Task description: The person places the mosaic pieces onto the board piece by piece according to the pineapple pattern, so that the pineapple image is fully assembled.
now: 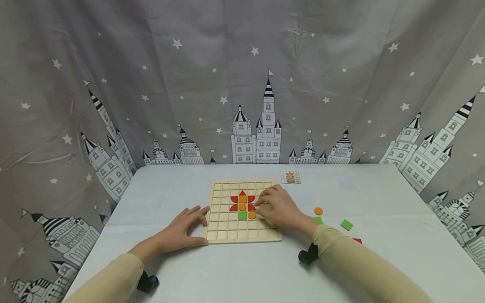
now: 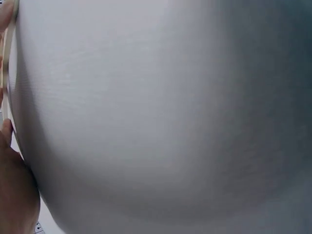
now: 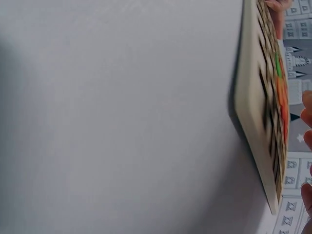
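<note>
A square wooden grid board (image 1: 223, 236) lies on the white table. Red, orange and green tiles form a figure on it, including an orange disc (image 1: 251, 215) beside a green square (image 1: 242, 214). My left hand (image 1: 181, 230) touches the board's left edge, thumb by the near corner and fingers spread farther up. Over the board's right side my right hand (image 1: 278, 207) has bent fingers close to the orange disc and a red petal tile (image 1: 251, 207). Whether it pinches anything is hidden. In the right wrist view only fingertips (image 3: 307, 192) show at the edge.
Right of the board lie an orange disc (image 1: 318, 210), a green square (image 1: 346, 224), another green tile (image 1: 318, 220) and a red piece (image 1: 357, 240), partly covered by the right sleeve. A small pattern card (image 1: 290, 177) sits behind the board. A grey castle-print curtain (image 1: 238, 56) hangs at the back.
</note>
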`<state>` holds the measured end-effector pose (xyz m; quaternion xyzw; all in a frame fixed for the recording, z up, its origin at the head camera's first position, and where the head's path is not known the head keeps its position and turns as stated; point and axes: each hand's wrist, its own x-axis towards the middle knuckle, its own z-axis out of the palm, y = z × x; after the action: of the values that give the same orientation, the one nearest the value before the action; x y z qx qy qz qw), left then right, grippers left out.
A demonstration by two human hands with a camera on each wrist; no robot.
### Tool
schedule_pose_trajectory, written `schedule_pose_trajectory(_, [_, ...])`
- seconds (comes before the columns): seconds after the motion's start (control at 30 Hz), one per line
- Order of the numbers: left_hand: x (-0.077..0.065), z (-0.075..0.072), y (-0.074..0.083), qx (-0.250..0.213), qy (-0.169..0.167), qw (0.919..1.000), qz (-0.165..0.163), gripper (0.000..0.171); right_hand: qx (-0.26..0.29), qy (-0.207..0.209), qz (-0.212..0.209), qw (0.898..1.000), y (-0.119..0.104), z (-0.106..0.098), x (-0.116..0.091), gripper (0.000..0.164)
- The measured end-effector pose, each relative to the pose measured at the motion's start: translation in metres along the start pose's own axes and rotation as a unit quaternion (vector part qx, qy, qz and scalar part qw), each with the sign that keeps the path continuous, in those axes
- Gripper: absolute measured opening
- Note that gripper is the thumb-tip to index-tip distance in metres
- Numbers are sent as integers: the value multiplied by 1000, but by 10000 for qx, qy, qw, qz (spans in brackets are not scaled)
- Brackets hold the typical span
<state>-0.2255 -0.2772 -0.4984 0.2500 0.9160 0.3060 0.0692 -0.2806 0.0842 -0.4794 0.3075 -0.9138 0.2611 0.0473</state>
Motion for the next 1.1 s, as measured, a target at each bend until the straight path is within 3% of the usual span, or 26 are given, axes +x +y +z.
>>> schedule_pose_trajectory(0.23, [-2, 1, 3, 34, 135, 9997, 215, 39, 280, 301, 165, 9990, 11, -26, -14, 17])
schedule_pose_trajectory(0.57, [-2, -1, 3, 122, 190, 9990, 376, 40, 118, 449, 751, 9961, 53, -70, -51, 20])
schedule_pose_trajectory(0.8, [0, -8, 8, 527, -139, 9985, 31, 39, -284, 90, 1189, 9925, 83, -89, -78, 21])
schedule_pose_trajectory(1.1, [11, -20, 18, 761, -674, 9946, -204, 42, -493, -451, 1230, 9902, 107, -94, -97, 23])
